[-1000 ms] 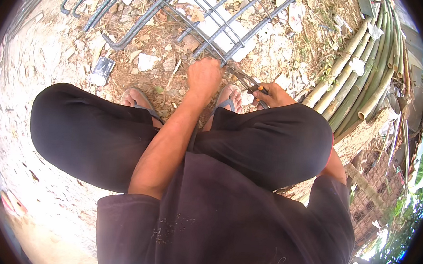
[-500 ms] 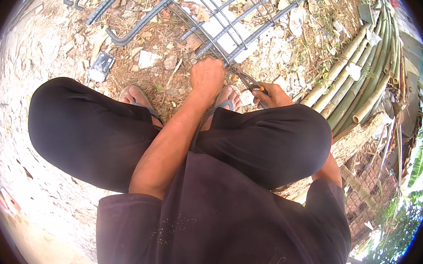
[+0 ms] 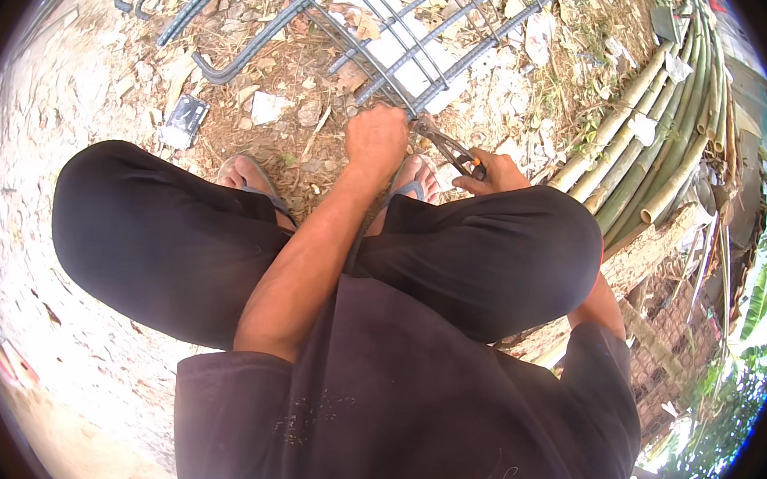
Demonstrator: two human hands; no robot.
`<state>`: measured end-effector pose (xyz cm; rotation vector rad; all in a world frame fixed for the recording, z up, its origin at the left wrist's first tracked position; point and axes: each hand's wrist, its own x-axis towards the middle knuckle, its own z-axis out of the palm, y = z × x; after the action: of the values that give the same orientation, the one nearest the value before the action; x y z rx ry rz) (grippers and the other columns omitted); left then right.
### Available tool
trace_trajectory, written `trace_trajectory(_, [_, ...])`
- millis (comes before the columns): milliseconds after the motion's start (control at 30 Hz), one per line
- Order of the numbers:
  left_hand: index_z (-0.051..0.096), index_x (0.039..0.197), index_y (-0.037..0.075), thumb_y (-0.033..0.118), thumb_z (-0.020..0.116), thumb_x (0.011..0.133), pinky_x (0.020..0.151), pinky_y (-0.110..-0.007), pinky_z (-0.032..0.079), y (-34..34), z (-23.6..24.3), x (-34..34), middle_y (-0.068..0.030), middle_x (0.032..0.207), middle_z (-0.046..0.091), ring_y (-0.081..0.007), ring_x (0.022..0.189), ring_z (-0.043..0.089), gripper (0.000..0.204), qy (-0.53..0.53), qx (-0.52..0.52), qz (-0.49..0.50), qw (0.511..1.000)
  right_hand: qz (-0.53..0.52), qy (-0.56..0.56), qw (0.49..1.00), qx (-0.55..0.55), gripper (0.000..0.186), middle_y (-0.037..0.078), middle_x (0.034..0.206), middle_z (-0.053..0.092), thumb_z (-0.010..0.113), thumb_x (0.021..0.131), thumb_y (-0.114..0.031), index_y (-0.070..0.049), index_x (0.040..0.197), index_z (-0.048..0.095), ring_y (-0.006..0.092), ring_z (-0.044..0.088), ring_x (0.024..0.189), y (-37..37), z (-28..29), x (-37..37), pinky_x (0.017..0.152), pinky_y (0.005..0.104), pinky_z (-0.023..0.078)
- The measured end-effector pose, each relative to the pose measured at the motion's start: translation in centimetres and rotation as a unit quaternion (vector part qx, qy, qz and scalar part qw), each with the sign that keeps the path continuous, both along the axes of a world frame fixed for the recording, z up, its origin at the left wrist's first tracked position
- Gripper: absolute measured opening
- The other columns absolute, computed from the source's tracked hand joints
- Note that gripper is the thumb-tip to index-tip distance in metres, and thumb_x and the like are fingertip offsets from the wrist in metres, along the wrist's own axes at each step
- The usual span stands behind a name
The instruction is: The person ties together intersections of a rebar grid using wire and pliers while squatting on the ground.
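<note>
My left hand (image 3: 376, 140) is closed in a fist at the near corner of a steel rebar cage (image 3: 400, 62), around the end of a bar. What lies inside the fist is mostly hidden. In my right hand (image 3: 500, 175) are pincers (image 3: 449, 147) with a bit of orange on the handles. Their jaws point up and left, to the cage corner beside my left knuckles. The cage is made of ribbed grey bars crossed by thinner ones, with hooked ends at its left.
Long bamboo poles (image 3: 629, 136) lie stacked at the right. A small dark flat packet (image 3: 184, 122) lies on the littered ground at the left. A white sheet (image 3: 425, 58) shows beneath the cage. My sandalled feet (image 3: 414, 178) are just below the work.
My right hand has shifted slightly on the pincers' handles, which sit a little lower and farther right. The left hand and the cage look unmoved.
</note>
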<state>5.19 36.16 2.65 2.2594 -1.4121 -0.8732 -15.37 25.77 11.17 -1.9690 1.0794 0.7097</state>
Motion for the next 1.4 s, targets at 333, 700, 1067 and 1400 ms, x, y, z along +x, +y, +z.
trace_trajectory(333, [0.077, 0.084, 0.003, 0.028, 0.074, 0.089, 0.068, -0.045, 0.058, 0.3, -1.0, -0.5, -0.0193, 0.079, 0.073, -0.0364, 0.075, 0.074, 0.026, 0.018, -0.037, 0.025, 0.999, 0.27, 0.029, 0.882, -0.385, 0.06, 0.01, 0.119, 0.062, 0.075, 0.084, -0.021, -0.015, 0.138, 0.05, 0.027, 0.062, 0.108, 1.0, 2.3, -0.3, 0.095, 0.044, 0.051])
trace_trajectory(700, [0.078, 0.084, 0.005, 0.035, 0.071, 0.091, 0.07, -0.045, 0.059, -0.2, -0.1, -0.1, -0.0174, 0.082, 0.075, -0.035, 0.078, 0.075, 0.032, 0.042, 0.013, 0.033, 0.998, 0.222, 0.207, 0.922, -0.24, 0.039, 0.019, 0.105, 0.07, 0.06, 0.1, -0.029, -0.001, 0.128, 0.06, 0.0356, 0.069, 0.099, -0.8, 4.1, 4.6, 0.08, 0.048, 0.053])
trace_trajectory(1067, [0.078, 0.082, 0.005, 0.021, 0.063, 0.091, 0.071, -0.045, 0.06, -0.2, -0.1, 0.3, -0.0201, 0.085, 0.075, -0.0352, 0.081, 0.076, 0.024, 0.078, 0.034, 0.019, 0.996, 0.013, 0.205, 0.979, 0.001, 0.067, 0.019, 0.095, 0.073, 0.085, 0.076, -0.036, -0.001, 0.129, 0.062, 0.034, 0.073, 0.089, -1.2, 3.8, 4.3, 0.083, 0.043, 0.055])
trace_trajectory(1400, [0.08, 0.089, 0.005, 0.01, 0.061, 0.089, 0.074, -0.042, 0.061, -0.4, 1.1, 1.2, -0.018, 0.091, 0.077, -0.0328, 0.086, 0.077, 0.02, 0.124, 0.053, 0.016, 0.991, 0.266, 0.083, 0.896, -0.346, 0.035, 0.007, 0.107, 0.065, 0.064, 0.097, -0.031, -0.013, 0.127, 0.059, 0.0274, 0.067, 0.096, 0.2, 4.0, 2.4, 0.08, 0.0462, 0.055])
